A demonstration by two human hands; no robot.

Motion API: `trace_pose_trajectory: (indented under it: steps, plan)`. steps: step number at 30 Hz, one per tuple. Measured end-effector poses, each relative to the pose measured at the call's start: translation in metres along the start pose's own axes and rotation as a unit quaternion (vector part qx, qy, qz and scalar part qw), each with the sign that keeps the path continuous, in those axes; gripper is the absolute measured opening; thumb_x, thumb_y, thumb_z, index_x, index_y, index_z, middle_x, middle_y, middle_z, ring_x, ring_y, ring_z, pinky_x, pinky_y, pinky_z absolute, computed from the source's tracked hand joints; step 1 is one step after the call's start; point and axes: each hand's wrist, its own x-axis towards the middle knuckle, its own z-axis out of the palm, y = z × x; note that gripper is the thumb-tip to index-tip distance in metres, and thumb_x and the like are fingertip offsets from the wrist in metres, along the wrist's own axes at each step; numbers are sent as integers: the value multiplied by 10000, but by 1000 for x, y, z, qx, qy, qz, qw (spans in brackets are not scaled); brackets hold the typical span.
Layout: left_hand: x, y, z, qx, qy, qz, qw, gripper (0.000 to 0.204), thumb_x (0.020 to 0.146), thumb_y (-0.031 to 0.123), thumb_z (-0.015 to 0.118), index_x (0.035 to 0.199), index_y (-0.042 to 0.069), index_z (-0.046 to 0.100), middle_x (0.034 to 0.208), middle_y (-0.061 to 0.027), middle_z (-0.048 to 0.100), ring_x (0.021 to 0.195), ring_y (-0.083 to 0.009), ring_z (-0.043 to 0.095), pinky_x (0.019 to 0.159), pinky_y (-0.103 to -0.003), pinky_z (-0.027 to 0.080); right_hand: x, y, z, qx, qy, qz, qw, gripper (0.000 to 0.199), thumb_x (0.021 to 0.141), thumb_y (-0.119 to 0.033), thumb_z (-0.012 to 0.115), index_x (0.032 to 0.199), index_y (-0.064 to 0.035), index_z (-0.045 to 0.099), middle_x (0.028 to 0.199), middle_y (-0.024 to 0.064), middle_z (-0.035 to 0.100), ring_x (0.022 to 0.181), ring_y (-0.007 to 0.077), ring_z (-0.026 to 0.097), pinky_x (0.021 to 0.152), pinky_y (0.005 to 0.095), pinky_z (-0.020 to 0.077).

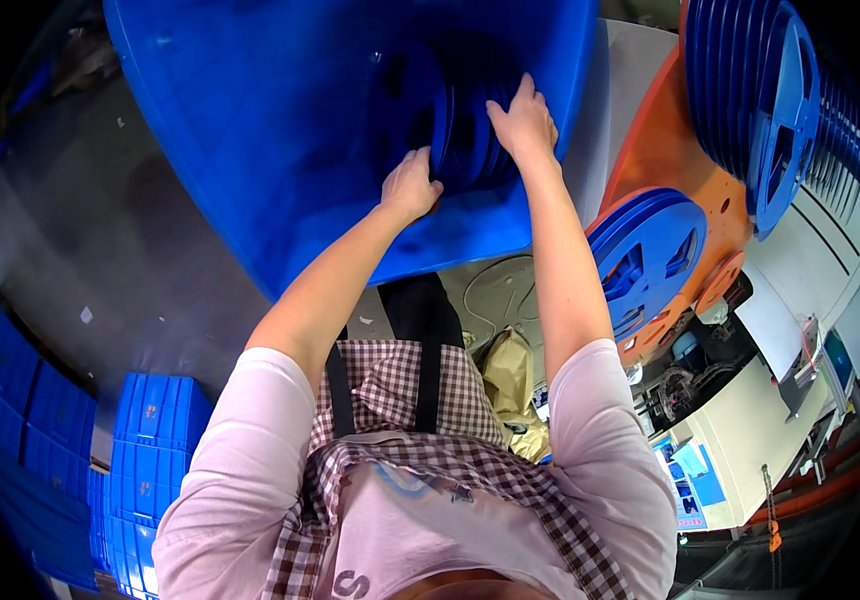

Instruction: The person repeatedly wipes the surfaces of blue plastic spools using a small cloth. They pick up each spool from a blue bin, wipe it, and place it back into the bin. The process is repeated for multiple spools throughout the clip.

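Note:
Inside a large blue bin, a row of dark blue plastic reels stands on edge, deep in shadow. My left hand is closed at the near left side of these reels, its fingertips on a flange rim. On their right side lies my right hand, thumb and forefinger spread over the rims. The two hands hold the reels between them. The fingers' undersides and the far side of the reels are hidden.
Right of the bin, an orange machine panel carries blue reels low down and a longer row of reels above. Blue crates are stacked at lower left on the grey floor. A yellowish bag lies near my apron.

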Motion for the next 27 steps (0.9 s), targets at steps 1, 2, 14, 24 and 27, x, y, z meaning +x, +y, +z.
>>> trace_pose_trajectory:
  steps: [1,2,14,24,27]
  plan:
    - [3,2,0,-33,-12,-6,999,481,838,102,641,1293,36,501,1185,-181,625,1079,-365,612,916,-436,489,0,-12,-9,-14,-24,19,999,765,853,-443,642,1431,-21,372,1356,254,501,1223,384,530,993,457,448]
    - [5,3,0,-65,-25,-13,997,462,831,94,641,1271,46,508,1150,-174,643,1046,-372,627,904,-440,492,0,-18,-12,-28,-47,37,998,770,853,-458,638,1431,-23,373,1347,257,509,1220,385,532,989,463,450]
    - [5,22,17,-86,-60,4,994,571,841,118,642,1354,42,401,1097,-282,629,1031,-438,613,884,-475,485,-27,26,27,-23,-1,-38,999,430,993,-386,402,970,-60,681,1021,185,680,944,420,641,821,522,511]
    - [5,17,22,-19,-33,21,999,763,842,200,712,1453,-20,312,1416,-226,456,1279,-363,473,1043,-412,411,-65,21,21,54,-10,60,997,671,905,-284,599,1449,-10,316,1156,243,622,1026,407,624,891,483,496]
    - [-8,16,11,-22,-86,18,996,706,860,213,685,1442,0,347,1421,-212,459,1286,-361,469,1048,-406,411,-103,28,17,190,1,2,982,668,871,-254,637,1428,-6,365,980,192,669,901,381,649,801,461,510]
